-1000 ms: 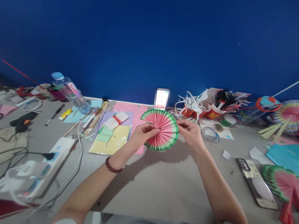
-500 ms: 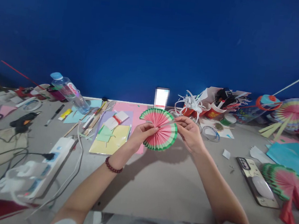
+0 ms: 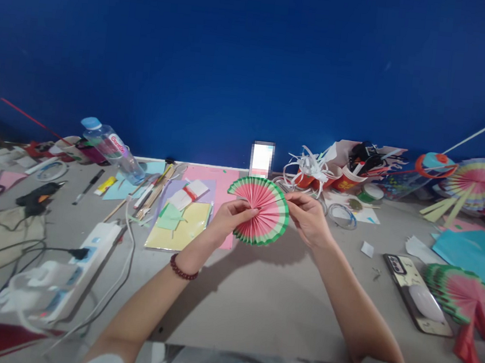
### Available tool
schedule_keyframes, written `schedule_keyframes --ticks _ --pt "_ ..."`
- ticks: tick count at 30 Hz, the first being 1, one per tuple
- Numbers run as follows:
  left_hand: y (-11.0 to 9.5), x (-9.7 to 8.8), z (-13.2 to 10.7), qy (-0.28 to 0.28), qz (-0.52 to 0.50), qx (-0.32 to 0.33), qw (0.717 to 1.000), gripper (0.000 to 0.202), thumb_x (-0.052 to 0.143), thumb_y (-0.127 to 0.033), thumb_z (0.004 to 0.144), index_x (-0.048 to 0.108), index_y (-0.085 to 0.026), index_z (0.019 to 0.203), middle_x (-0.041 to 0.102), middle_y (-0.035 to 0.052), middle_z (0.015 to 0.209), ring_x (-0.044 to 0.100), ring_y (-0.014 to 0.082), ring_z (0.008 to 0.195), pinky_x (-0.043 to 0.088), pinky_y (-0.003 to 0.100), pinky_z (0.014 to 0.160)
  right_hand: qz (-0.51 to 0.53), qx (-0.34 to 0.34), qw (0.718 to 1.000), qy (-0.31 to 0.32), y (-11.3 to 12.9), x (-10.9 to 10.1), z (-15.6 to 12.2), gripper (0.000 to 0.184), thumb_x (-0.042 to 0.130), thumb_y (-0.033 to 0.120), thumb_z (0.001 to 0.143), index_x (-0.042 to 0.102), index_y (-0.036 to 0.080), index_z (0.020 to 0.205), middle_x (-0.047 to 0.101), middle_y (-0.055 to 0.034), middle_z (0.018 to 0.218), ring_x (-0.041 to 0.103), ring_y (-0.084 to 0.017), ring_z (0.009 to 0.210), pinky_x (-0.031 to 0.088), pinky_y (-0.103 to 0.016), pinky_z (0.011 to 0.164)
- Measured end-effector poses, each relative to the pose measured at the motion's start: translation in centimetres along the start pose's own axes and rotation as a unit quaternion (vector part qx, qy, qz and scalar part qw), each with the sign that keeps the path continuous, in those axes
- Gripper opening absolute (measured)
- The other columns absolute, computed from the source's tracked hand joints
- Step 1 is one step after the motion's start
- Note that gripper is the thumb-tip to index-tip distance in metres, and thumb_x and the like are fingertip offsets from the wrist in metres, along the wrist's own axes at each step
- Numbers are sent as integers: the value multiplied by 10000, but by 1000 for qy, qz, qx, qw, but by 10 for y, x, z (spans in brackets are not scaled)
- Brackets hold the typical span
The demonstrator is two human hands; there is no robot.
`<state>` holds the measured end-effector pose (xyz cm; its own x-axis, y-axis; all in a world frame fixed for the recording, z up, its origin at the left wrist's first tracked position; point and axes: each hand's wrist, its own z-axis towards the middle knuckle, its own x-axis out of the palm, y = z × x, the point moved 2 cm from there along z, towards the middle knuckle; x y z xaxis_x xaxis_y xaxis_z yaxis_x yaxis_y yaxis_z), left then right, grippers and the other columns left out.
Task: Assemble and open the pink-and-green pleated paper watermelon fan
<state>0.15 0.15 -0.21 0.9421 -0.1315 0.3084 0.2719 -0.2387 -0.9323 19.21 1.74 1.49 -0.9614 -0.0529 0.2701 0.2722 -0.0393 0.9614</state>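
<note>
A pleated paper fan [image 3: 267,213], pink inside with a pale band and a green rim, is spread into a nearly full circle above the table. My left hand [image 3: 235,218] pinches it near the centre, thumb on top of the folds. At the right rim, the thumb and fingertips of my right hand [image 3: 306,216] close on the fan's green edge. The fingers of the left hand behind the paper are hidden.
Coloured paper sheets [image 3: 179,227] lie left of the fan, near a power strip [image 3: 86,269], a glue gun [image 3: 39,200] and a bottle [image 3: 116,148]. To the right are a phone [image 3: 405,279], a mouse [image 3: 425,303] and another watermelon-coloured fan [image 3: 464,294].
The gap between the pleats at the fan's right side has closed, so the folds there now run on evenly. Both hands stay almost in place.
</note>
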Motion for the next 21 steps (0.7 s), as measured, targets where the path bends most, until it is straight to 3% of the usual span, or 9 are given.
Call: schedule_keyframes --ticks 7,12,21 --pt "4 0 2 -5 -65 12 998 258 833 -374 600 703 -169 688 640 2 702 547 109 669 402 213 629 -8 -40 999 -2 -4 1 1 266 828 410 587 687 217 705 676 5 718 579 -106 613 484 -235 590" --pt "8 3 2 -56 -148 2 987 259 855 -340 563 700 -154 655 641 -10 647 533 96 623 379 213 620 -18 -73 997 9 -13 3 2 222 792 391 660 674 219 735 679 5 731 597 -107 638 496 -238 622" --pt "14 4 3 -86 -148 8 985 253 844 -342 578 715 -151 680 659 -6 674 543 103 659 396 215 645 -27 -95 995 -21 -21 5 2 172 761 351 686 659 225 746 685 0 750 608 -119 648 499 -251 620"
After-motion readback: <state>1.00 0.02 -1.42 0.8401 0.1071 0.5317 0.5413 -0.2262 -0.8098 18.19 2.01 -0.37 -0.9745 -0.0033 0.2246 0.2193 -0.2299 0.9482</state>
